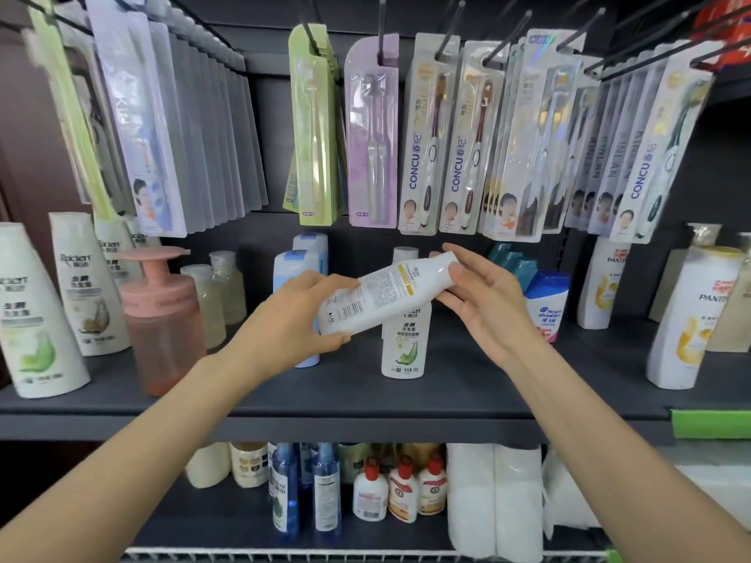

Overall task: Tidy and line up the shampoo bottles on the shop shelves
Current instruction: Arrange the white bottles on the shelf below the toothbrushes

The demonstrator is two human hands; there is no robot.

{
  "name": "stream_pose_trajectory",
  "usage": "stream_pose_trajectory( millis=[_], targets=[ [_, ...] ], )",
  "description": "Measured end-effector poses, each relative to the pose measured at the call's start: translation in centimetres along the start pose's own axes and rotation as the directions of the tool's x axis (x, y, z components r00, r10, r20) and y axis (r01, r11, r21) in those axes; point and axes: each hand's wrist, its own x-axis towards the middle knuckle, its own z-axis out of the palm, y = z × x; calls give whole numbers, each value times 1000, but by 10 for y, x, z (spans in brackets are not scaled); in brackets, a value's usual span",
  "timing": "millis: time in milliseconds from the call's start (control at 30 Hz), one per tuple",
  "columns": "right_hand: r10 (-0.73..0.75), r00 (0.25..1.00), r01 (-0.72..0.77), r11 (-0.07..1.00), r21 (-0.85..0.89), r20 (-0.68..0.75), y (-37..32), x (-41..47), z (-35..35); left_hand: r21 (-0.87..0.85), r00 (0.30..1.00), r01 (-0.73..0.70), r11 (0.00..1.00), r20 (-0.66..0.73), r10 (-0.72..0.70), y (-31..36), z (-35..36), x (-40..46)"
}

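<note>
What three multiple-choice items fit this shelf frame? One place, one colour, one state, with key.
1. Where is the white bottle that both hands hold?
A. In the air in front of the upper shelf
B. Standing on the lower shelf
C. Hanging on a peg

2. What colour is the pump dispenser at left?
A. Blue
B. Pink
C. Green

3. How does the held bottle lie?
A. Upright
B. Tilted, back label towards the camera
C. Upside down

Key: A, the left hand and right hand hold it clear of the shelf; B, its body and pump are pink; B, barcode and small print face us.
</note>
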Motion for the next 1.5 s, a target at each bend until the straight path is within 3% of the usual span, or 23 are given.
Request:
stream_pose_trajectory(
  millis=[267, 433, 533, 600, 667, 767, 833, 1000, 1033, 1133, 1233, 1300, 1367, 1500],
  targets=[
    [-22, 997, 18, 999, 48, 77, 5, 3, -11, -1, 985, -74, 997, -157, 73, -7, 11, -5],
    [-44, 999, 44, 999, 22, 5, 10, 4, -10, 49, 959, -118, 992, -252, 127, -8, 18, -1],
    [-39, 999, 39, 999, 14, -33, 11, 4, -10, -59, 975, -84, 995, -210, 70, -5, 17, 0],
    [-45, 999, 46, 998, 43, -19, 9, 4, -10, -244, 987, -34, 969, -162, -6, -1, 13, 0],
    [-61, 997, 58, 996, 69, 41, 6, 4, -9, -483, 996, 48, 875, -46, -80, 4, 10, 0],
    [-58, 994, 52, 997, 61, 97, 5, 5, -4, -752, 977, 210, 624, 183, -109, 13, 9, 2],
    [-51, 992, 41, 995, 86, 117, 6, 5, -2, -822, 950, 304, 481, 297, -93, 18, 13, 4],
    [-35, 999, 31, 994, 107, 33, -1, 10, -8, -828, 879, 468, 308, 473, -64, 27, 26, 13],
    [-33, 999, 33, 997, 72, -2, -2, 12, -11, -820, 868, 480, 311, 495, -37, 30, 28, 15],
    [-59, 997, 55, 996, -75, -58, -9, 16, -21, -794, 895, 388, 468, 446, 15, 36, 33, 22],
    [-105, 992, 88, 970, -229, -66, -21, 16, -33, -722, 981, 193, 665, 132, -142, 36, 40, 37],
    [-132, 991, 108, 918, -382, -38, -24, 17, -40, -606, 975, 106, 789, -93, -202, 32, 46, 47],
    [-160, 987, 133, 833, -537, -5, -22, 19, -46, -540, 962, 69, 839, -187, -200, 30, 50, 57],
    [-194, 981, 146, 715, -684, 6, -8, 30, -58, -488, 967, 68, 870, -180, -177, 29, 60, 77]
  ],
)
